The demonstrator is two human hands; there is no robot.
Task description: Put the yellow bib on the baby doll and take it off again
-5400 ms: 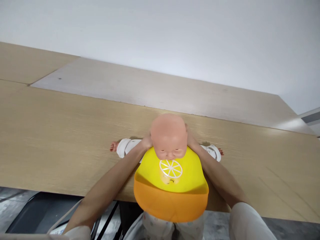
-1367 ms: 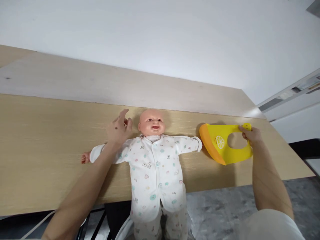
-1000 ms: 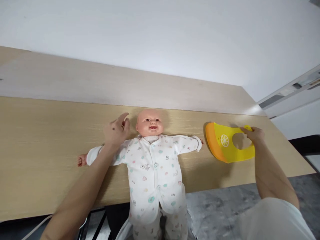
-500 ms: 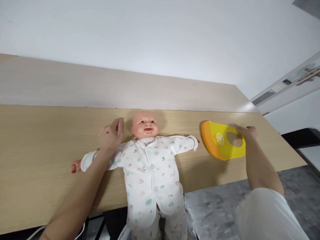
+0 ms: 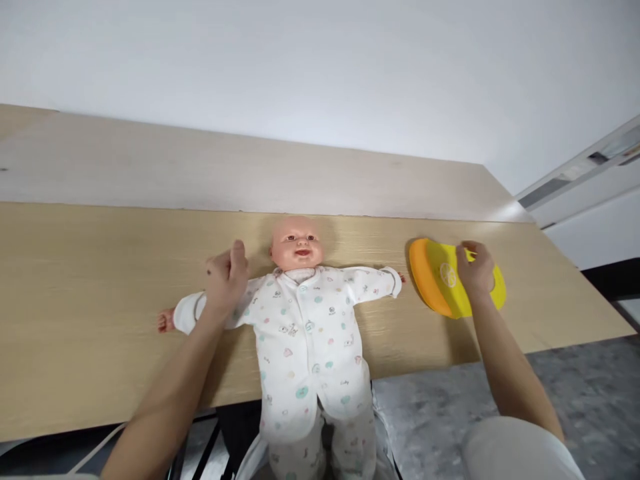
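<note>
A baby doll (image 5: 299, 250) lies on its back with its arms spread, dressed in a white printed pyjama suit (image 5: 310, 353). My left hand (image 5: 227, 277) is above the doll's arm, beside its head, closed in a loose fist with nothing seen in it. To the doll's right, a yellow bib (image 5: 437, 277) with an orange pocket edge and a white citrus-slice print lies on the table. Over the bib hangs my right hand (image 5: 476, 270), fingers curled, with a gap between thumb and forefinger. It hides part of the bib's neck opening and holds nothing that I can see.
The light wooden table (image 5: 90, 313) runs along a pale raised board (image 5: 250, 173) and a white wall (image 5: 300, 67). The doll's legs extend past the table's front edge. Grey floor (image 5: 435, 413) shows at the lower right, and a white cable (image 5: 97, 448) at the lower left.
My right hand has left the bib's right edge and moved left, over its neck opening. My left hand stays near the doll's shoulder. The view has shifted slightly.
</note>
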